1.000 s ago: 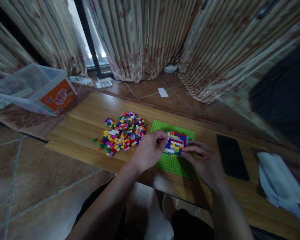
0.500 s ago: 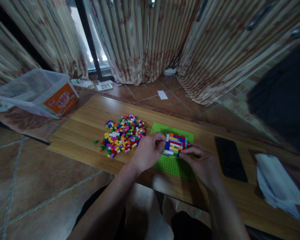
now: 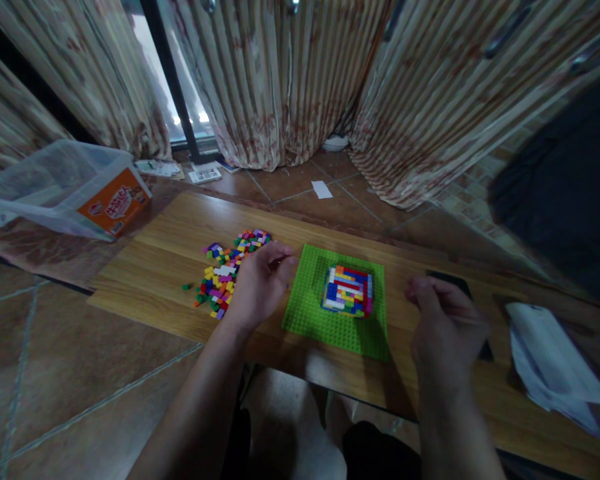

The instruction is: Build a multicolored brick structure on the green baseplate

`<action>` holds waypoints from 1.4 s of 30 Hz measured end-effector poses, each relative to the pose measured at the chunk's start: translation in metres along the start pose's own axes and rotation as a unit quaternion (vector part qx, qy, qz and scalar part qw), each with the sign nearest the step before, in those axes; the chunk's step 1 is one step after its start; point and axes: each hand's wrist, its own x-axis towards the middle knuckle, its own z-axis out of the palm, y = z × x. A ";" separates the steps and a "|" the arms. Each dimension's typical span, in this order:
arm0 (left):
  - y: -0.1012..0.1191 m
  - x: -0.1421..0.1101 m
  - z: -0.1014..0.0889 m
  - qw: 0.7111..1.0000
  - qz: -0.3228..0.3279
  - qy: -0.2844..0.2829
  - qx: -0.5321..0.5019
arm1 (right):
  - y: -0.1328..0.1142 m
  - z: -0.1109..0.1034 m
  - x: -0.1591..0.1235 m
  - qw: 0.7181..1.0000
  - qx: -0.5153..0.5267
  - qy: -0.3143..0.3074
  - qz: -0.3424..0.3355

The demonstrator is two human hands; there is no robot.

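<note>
A green baseplate (image 3: 310, 307) lies on the wooden table (image 3: 160, 267) with a small block of coloured bricks (image 3: 348, 291) built on its middle. Left of it is a loose pile of several small coloured bricks (image 3: 221, 273). My left hand (image 3: 261, 283) rests over the right side of that pile, fingers curled downward; what they hold, if anything, is hidden. My right hand (image 3: 445, 327) hovers to the right of the baseplate, fingers loosely curled, partly covering a black phone (image 3: 443, 277). Neither hand touches the built block.
A clear plastic tub (image 3: 65, 190) with an orange label sits on the floor at the left. White paper (image 3: 555, 360) lies at the table's right end. Striped curtains (image 3: 305, 73) hang behind, and a dark shape (image 3: 565, 180) fills the right side.
Both hands have left the built block: my left hand moved left onto the loose brick pile, and my right hand drew back to the right, over the phone.
</note>
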 end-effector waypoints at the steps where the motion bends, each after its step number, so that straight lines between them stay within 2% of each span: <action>1: 0.003 0.000 -0.002 1.000 -0.003 0.018 -0.023 | -0.003 0.003 -0.005 1.000 -0.009 -0.006 -0.015; 4: 0.014 0.002 -0.010 0.992 -0.004 0.097 -0.077 | -0.012 0.012 -0.020 0.997 -0.043 -0.052 -0.047; 8: 0.026 0.006 -0.030 0.961 0.000 0.226 -0.161 | -0.019 0.027 -0.043 0.973 -0.101 -0.182 -0.099; 11: 0.029 0.008 -0.046 0.928 -0.033 0.265 -0.259 | -0.021 0.040 -0.060 0.936 -0.130 -0.293 -0.145; 14: 0.029 0.009 -0.056 0.903 -0.069 0.268 -0.328 | -0.021 0.052 -0.072 0.902 -0.167 -0.357 -0.177; 16: 0.030 0.008 -0.059 0.892 -0.086 0.265 -0.355 | -0.021 0.058 -0.077 0.890 -0.192 -0.366 -0.189; 21: 0.032 0.008 -0.059 0.878 -0.127 0.256 -0.385 | -0.014 0.071 -0.083 0.888 -0.212 -0.349 -0.211; 28: 0.034 0.009 -0.056 0.869 -0.155 0.253 -0.395 | 0.008 0.099 -0.093 0.869 -0.277 -0.357 -0.201; 32: 0.036 0.009 -0.055 0.867 -0.158 0.252 -0.401 | 0.011 0.107 -0.094 0.859 -0.306 -0.364 -0.188; 37: 0.038 0.009 -0.052 0.865 -0.165 0.249 -0.403 | 0.006 0.110 -0.095 0.870 -0.300 -0.359 -0.156; 42: 0.036 0.010 -0.049 0.880 -0.158 0.236 -0.381 | -0.005 0.106 -0.093 0.903 -0.220 -0.351 -0.117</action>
